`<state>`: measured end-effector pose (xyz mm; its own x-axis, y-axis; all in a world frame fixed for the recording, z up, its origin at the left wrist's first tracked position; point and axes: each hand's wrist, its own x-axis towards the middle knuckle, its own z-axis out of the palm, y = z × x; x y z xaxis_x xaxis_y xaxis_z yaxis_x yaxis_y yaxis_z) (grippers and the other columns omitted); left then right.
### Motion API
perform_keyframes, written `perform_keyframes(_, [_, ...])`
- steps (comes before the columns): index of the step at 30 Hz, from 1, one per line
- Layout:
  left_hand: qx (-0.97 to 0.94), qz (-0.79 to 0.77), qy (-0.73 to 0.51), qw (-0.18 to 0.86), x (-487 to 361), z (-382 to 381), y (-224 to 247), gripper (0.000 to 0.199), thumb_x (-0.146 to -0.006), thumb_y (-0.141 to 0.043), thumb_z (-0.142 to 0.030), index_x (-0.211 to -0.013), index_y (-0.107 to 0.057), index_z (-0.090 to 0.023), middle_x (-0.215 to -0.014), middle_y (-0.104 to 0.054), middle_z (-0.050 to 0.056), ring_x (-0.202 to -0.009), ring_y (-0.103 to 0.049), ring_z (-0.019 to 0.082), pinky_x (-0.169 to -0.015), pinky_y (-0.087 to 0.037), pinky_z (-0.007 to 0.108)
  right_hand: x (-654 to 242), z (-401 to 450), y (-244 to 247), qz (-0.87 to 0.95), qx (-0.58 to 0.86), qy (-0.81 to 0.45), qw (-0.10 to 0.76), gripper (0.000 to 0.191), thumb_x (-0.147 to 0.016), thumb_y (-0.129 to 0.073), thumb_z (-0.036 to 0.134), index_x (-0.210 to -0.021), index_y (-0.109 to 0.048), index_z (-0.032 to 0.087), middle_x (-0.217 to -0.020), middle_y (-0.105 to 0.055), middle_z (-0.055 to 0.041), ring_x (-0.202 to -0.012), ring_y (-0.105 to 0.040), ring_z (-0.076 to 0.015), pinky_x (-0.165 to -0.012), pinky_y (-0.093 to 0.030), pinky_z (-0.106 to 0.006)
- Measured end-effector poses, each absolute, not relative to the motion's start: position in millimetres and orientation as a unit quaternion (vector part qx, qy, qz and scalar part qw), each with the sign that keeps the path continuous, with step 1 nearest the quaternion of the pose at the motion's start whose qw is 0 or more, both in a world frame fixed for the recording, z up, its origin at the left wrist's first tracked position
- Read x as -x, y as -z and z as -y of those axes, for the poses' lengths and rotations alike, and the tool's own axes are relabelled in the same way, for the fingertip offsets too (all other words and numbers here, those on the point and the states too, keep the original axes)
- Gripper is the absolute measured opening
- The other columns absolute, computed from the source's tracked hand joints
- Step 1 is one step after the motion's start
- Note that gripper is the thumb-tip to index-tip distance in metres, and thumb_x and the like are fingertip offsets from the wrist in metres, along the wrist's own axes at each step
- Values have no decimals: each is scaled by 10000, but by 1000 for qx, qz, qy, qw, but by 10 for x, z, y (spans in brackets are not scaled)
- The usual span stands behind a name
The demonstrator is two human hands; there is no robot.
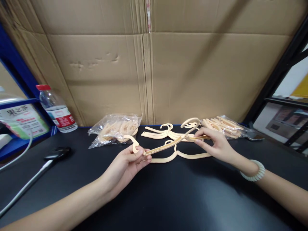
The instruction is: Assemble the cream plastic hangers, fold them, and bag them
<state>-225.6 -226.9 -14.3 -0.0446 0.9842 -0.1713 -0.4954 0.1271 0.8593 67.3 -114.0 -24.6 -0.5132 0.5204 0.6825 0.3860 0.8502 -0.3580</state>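
A beige clothes hanger [166,146] is held above the table between both hands, its large hook curving up near the right end. My left hand [131,162] pinches its left end, together with a small beige curved hook piece [132,141] that sticks up between thumb and fingers. Thumb and fingers of my right hand [218,142] close on the hanger's right arm. Under the held hanger, another beige hanger [166,159] lies flat on the table. Behind it rest several more beige hangers [156,133], partly covered by the held one.
A clear plastic bag [115,128] of beige pieces lies back left, and another bag [223,125] back right. At left are a water bottle [59,110] and a black device [57,153] with a white cable [26,186]. A cardboard wall [101,73] closes off the black table [168,199].
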Motion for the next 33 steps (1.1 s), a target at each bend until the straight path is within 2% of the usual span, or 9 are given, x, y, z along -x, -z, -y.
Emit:
perform_keyframes(10, [-312, -453, -599, 582, 2279, 2301, 174, 212, -775, -607, 12, -625, -574, -134, -702, -651, 32, -648, -642, 118, -735, -572, 221, -600, 1192, 271, 869, 257, -97, 412, 80, -902, -557, 270, -885, -592, 200, -775, -631, -34, -683, -589, -162, -623, -490, -284])
perform_keyframes(24, [-317, -450, -629, 549, 2253, 2285, 205, 232, -670, -660, 33, -649, -525, -155, -639, -628, -10, -590, -599, 98, -640, -532, 191, -573, 1241, 323, 871, 260, -78, 410, 77, -919, -550, 275, -884, -564, 208, -825, -656, -51, -727, -620, -172, -647, -509, -288])
perform_keyframes(29, [-310, -451, -644, 535, 2285, 2272, 257, 209, -688, -704, -2, -648, -556, -144, -682, -642, 6, -642, -624, 113, -691, -552, 218, -581, 1260, 312, 891, 280, -45, 356, 93, -945, -501, 273, -923, -559, 204, -813, -674, -55, -708, -622, -183, -640, -473, -307])
perform_keyframes(33, [-315, -447, -646, 533, 2306, 2260, 279, 197, -722, -709, -12, -647, -576, -137, -686, -658, 24, -666, -636, 116, -674, -554, 195, -583, 1283, 313, 901, 279, -25, 330, 126, -964, -460, 267, -990, -565, 203, -852, -694, -71, -733, -633, -195, -654, -460, -315])
